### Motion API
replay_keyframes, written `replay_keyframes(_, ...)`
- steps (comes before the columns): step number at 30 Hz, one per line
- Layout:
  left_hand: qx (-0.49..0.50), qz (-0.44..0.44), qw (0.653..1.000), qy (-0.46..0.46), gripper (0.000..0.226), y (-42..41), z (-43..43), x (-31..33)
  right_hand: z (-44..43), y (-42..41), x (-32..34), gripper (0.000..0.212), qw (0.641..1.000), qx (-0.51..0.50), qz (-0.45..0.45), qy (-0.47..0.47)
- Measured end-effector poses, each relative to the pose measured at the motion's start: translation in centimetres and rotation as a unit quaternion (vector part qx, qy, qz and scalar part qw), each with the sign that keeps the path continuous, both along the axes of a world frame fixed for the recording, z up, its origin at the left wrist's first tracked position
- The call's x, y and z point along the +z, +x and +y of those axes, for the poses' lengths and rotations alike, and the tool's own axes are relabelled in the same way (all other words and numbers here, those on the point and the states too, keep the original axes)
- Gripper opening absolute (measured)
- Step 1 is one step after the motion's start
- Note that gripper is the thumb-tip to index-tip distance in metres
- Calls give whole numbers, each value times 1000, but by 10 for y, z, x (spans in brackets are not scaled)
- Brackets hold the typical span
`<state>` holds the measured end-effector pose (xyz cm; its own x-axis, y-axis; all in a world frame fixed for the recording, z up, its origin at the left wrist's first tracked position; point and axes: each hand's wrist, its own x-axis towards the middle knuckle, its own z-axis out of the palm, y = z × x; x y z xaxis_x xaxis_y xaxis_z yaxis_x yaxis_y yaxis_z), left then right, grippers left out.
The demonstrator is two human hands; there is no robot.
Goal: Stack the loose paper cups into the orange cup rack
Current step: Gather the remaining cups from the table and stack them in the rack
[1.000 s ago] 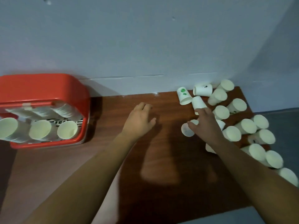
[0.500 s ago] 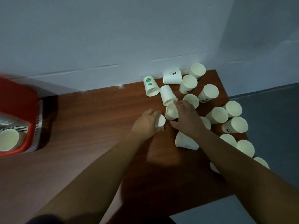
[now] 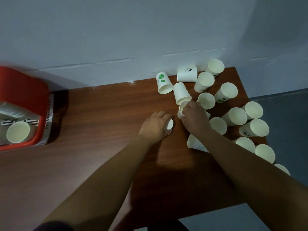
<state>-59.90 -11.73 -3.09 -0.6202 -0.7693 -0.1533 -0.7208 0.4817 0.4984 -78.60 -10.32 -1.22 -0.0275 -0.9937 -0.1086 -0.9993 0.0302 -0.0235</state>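
Two cups (image 3: 169,125) held: my left hand (image 3: 155,126) grips one, right hand (image 3: 195,118) another.
Orange rack (image 3: 25,90), far left of both, holds cup stacks (image 3: 18,132).

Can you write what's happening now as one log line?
left hand: grips cup | right hand: grips second cup | rack: at left, holds cups

Dim, soft-focus view; forearm shadows fall forward; wide-angle bending at edges.
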Motion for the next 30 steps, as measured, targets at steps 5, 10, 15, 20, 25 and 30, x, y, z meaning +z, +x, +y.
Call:
replay_keyframes(5, 117, 76, 988, 59, 53, 52, 5, 5, 6, 18, 15, 20, 999, -14, -28, -16)
replay_keyframes(10, 389, 241, 876, 153, 36, 133, 20, 29, 17, 72, 49, 9, 969, -67, -238, -19)
replay_keyframes(15, 419, 373, 783, 270, 66, 207, 47, 41, 12, 154, 74, 5, 904, -77, -409, 91)
replay_keyframes(20, 411, 452, 727, 314, 61, 276, 72, 50, 2, 240, 94, 7, 891, 6, -439, 113)
replay_keyframes(25, 457, 438, 727, 267, 59, 353, 98, 55, -4, 322, 102, 18, 895, 64, -427, 115)
replay_keyframes(30, 562, 502, 623, 209, 60, 436, 128, 52, -10, 399, 105, 28, 900, 72, -417, 102)
